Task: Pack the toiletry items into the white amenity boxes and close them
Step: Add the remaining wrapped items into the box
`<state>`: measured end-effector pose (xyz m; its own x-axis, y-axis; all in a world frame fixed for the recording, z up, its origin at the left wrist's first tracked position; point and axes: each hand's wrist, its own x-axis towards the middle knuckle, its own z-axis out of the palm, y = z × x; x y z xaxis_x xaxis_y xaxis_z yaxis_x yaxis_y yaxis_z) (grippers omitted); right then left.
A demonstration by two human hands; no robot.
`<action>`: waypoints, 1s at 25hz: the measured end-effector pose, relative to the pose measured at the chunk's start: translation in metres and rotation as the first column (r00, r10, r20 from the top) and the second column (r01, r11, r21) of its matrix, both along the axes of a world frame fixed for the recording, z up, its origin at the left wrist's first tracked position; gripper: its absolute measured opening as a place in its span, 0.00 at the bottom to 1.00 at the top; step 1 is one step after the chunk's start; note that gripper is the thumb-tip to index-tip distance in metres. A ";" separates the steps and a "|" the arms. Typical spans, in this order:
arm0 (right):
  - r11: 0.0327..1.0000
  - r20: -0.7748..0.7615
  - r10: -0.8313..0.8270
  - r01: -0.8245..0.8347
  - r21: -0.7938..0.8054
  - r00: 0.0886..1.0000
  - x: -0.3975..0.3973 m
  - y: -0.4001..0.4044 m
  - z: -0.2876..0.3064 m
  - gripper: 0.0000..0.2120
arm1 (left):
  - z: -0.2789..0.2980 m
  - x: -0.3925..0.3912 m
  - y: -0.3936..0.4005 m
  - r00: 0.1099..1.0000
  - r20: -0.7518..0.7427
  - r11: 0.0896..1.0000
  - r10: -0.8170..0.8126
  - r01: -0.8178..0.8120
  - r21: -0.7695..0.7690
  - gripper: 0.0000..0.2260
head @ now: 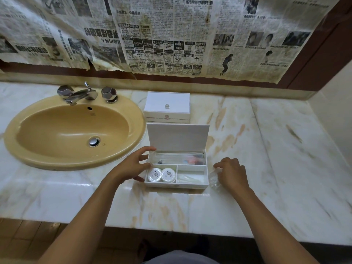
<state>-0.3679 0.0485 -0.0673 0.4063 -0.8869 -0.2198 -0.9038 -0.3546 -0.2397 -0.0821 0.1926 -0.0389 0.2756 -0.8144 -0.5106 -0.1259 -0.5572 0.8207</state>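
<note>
Amenity box (176, 184), lid up, sits on marble counter (266, 168) right of sink (76, 130). Right hand (231, 173) fingers curled, pinching clear packet (214, 180) just right of box. Left hand (133, 165) fingers spread, touching box's left wall. Packet lies right of near-right compartment; box long axis left-right. Right hand nearer. Second box (167, 107) closed, farther back.
</note>
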 end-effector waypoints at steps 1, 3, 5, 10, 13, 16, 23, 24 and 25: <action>1.000 -0.007 -0.001 0.001 0.008 1.000 0.001 -0.001 0.000 0.19 | 0.000 0.000 0.000 1.000 0.002 1.000 -0.001 0.001 -0.001 0.23; 1.000 -0.021 0.001 -0.002 -0.010 1.000 0.002 -0.003 -0.001 0.17 | 0.001 0.000 0.000 1.000 0.001 1.000 0.001 -0.001 -0.001 0.23; 0.999 -0.034 0.011 -0.012 -0.033 0.999 0.003 -0.003 -0.003 0.17 | 0.000 0.000 0.000 1.000 -0.004 1.000 0.004 -0.004 -0.001 0.23; 0.987 0.043 -0.040 0.046 -0.156 0.998 0.006 -0.004 0.001 0.12 | -0.003 0.002 0.000 1.000 -0.012 1.000 0.004 -0.004 -0.005 0.23; 0.974 0.184 -0.090 0.125 -0.191 0.979 0.010 -0.004 0.015 0.08 | -0.003 0.002 0.000 1.000 -0.017 1.000 0.003 -0.003 -0.004 0.24; 0.970 0.361 -0.119 0.186 -0.156 0.925 0.016 0.000 0.035 0.06 | -0.003 0.003 0.000 1.000 -0.017 1.000 -0.001 0.001 -0.006 0.24; 0.995 0.476 0.097 -0.091 -0.036 0.874 0.042 0.029 0.064 0.05 | -0.002 0.002 0.000 1.000 -0.013 1.000 -0.002 0.002 -0.003 0.24; 0.988 0.420 0.150 -0.155 -0.022 0.895 0.046 0.034 0.059 0.06 | -0.002 0.002 0.000 1.000 -0.012 1.000 -0.002 0.002 -0.004 0.24; 0.979 0.350 0.193 -0.203 -0.011 0.917 0.049 0.039 0.052 0.07 | -0.002 0.001 0.000 1.000 -0.012 1.000 -0.001 0.001 -0.005 0.24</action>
<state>-0.3186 0.0876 -0.0150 0.6278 -0.7765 -0.0542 -0.6741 -0.5075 -0.5367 -0.0807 0.1925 -0.0411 0.2685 -0.8170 -0.5103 -0.1167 -0.5534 0.8247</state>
